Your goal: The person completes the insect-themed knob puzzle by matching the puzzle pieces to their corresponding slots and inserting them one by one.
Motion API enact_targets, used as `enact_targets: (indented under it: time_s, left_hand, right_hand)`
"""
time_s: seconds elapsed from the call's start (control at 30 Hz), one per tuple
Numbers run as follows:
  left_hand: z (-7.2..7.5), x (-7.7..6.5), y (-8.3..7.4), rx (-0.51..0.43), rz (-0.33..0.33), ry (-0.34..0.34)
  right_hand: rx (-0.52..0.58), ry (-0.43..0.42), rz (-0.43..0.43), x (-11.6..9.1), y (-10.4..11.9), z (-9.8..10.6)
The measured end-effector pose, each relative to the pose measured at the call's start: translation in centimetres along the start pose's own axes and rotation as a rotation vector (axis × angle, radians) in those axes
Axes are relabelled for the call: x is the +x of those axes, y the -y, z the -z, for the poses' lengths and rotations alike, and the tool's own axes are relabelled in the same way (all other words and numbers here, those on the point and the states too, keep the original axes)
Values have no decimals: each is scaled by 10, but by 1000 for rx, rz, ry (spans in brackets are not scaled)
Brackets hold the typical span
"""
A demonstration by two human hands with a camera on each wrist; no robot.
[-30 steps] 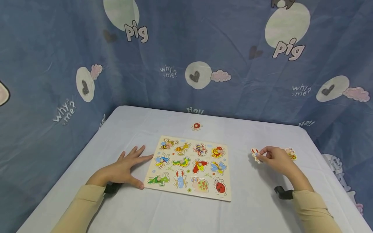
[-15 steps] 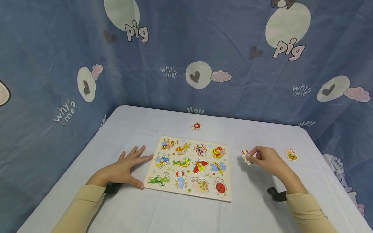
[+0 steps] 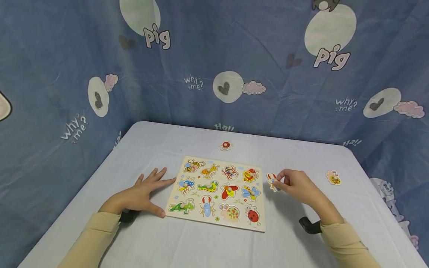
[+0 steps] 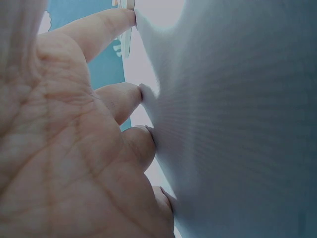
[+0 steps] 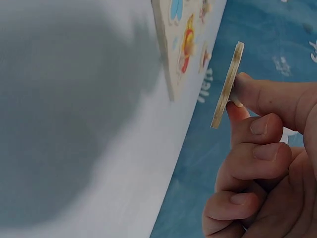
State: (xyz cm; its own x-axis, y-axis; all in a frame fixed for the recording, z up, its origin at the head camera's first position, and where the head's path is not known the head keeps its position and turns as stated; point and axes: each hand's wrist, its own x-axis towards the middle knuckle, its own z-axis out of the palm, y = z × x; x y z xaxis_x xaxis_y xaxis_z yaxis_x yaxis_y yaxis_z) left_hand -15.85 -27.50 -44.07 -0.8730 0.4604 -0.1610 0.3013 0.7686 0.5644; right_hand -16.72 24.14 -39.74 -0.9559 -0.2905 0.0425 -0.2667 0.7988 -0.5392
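Note:
My right hand (image 3: 301, 188) pinches a stag beetle puzzle piece (image 3: 270, 178) between thumb and index finger, just right of the wooden puzzle board (image 3: 241, 223). In the right wrist view, the piece (image 5: 229, 84) is seen edge-on, raised off the table, with its knob between the fingertips. My left hand (image 3: 142, 195) lies spread flat on the cloth, index finger and thumb at the board's left edge. Knobbed insect pieces fill the upper rows and the grasshopper place. The bottom row's beetle, snail and ladybug pictures show no knobs.
A ladybug piece (image 3: 226, 145) lies on the white tablecloth (image 3: 161, 145) behind the board. Farther right lies a snail piece (image 3: 333, 178). Blue patterned curtain (image 3: 187, 108) hangs behind the table and at both sides.
The right hand has carried the beetle piece leftward, away from the snail piece and close to the board's right edge. The left hand and the board have stayed in place.

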Motion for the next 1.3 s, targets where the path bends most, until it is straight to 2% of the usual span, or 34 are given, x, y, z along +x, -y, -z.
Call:
enact_targets:
  time_s: [0.9,1.3]
  left_hand:
    - [1,-2,1,-11,6,3]
    - [0,-1,1,-6,0,-2]
  right_hand:
    - [15,114,59,12,45,-28]
    - [14,133,101,17,61,-44]
